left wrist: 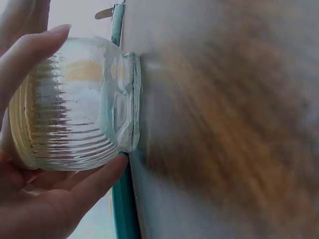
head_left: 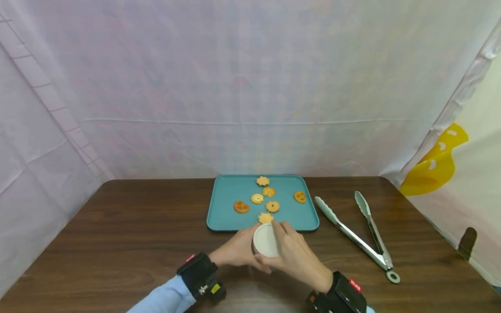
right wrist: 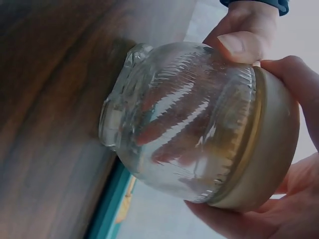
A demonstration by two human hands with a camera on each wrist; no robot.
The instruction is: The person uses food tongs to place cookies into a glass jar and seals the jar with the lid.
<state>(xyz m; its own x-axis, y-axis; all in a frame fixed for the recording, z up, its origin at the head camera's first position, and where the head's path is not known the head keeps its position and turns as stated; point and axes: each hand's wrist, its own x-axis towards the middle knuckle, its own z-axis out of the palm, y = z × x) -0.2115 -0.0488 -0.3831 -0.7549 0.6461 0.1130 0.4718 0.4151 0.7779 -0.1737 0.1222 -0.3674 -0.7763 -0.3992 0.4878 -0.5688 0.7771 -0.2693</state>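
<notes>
A ribbed clear glass jar [right wrist: 184, 119] stands upright in front of the tray, capped by a cream-white lid [head_left: 266, 240]. My left hand [head_left: 236, 248] holds the jar's body, its fingers wrapped around the glass in the left wrist view. From the right, my right hand [head_left: 295, 254] grips the lid around its rim. The jar's foot looks to be on or just above the table; I cannot tell which. Behind it lies a teal tray [head_left: 227, 191] with several flower-shaped cookies [head_left: 272, 206], a pretzel [head_left: 241, 207] on the left and another pretzel [head_left: 299, 197] on the right.
Metal tongs [head_left: 358, 241] lie spread on the dark wooden table [head_left: 117, 243], right of the tray. White cloth [head_left: 242, 87] hangs along the back and sides. A yellow shape [head_left: 434, 167] is at the right cloth, near the table's edge.
</notes>
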